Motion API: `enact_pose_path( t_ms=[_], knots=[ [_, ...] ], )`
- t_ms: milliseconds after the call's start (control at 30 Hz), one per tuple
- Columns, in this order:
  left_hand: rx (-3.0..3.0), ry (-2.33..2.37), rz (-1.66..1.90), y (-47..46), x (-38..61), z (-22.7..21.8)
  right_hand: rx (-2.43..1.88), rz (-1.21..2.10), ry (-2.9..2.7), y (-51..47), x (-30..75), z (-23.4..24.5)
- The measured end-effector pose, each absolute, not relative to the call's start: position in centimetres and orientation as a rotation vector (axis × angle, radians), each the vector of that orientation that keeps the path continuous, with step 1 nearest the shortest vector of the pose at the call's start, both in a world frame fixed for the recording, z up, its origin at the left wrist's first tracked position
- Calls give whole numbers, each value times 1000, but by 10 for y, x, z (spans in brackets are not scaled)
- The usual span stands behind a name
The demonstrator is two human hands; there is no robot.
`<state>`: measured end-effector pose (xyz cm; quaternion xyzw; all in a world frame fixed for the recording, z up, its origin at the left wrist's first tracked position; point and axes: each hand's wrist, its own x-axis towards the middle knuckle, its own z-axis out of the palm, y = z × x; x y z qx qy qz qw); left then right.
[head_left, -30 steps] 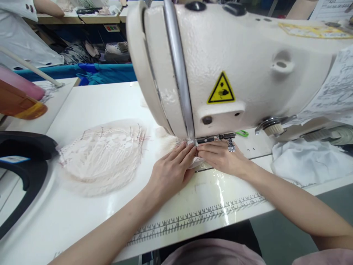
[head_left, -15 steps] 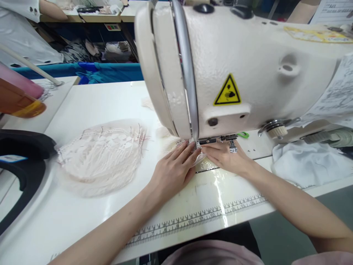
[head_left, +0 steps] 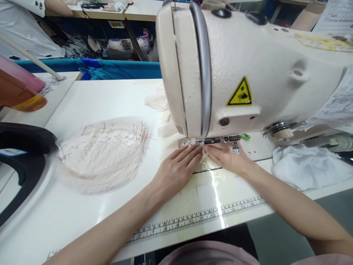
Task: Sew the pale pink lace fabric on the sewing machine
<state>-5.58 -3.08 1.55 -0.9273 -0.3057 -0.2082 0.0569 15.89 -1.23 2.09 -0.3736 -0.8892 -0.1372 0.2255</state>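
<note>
The sewing machine's head stands over a piece of pale lace, which lies at the needle and reaches back behind the head. My left hand rests flat on this lace just left of the presser foot, fingers stretched out side by side. From the other side my right hand holds the lace edge close to the foot, its fingers drawn together and partly hidden by the metal attachment. Between the fingertips only a small bit of lace shows.
A pile of lace pieces with loose dark-red threads lies at left, beside a black curved object. White cloth lies at right. A printed ruler runs along the front edge. Another person's sleeve is at far left.
The view has shifted, so the machine sits farther right in the picture. My left fingers, spread a little before, now lie closer together at the presser foot. More lace shows behind the head.
</note>
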Motion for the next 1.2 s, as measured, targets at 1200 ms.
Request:
enact_pose_path(
  t_ms=[1200],
  knots=[
    [-2820,-1060,-620,-28,-60,24,-919,-114,-2467,-28,138,12]
  ],
)
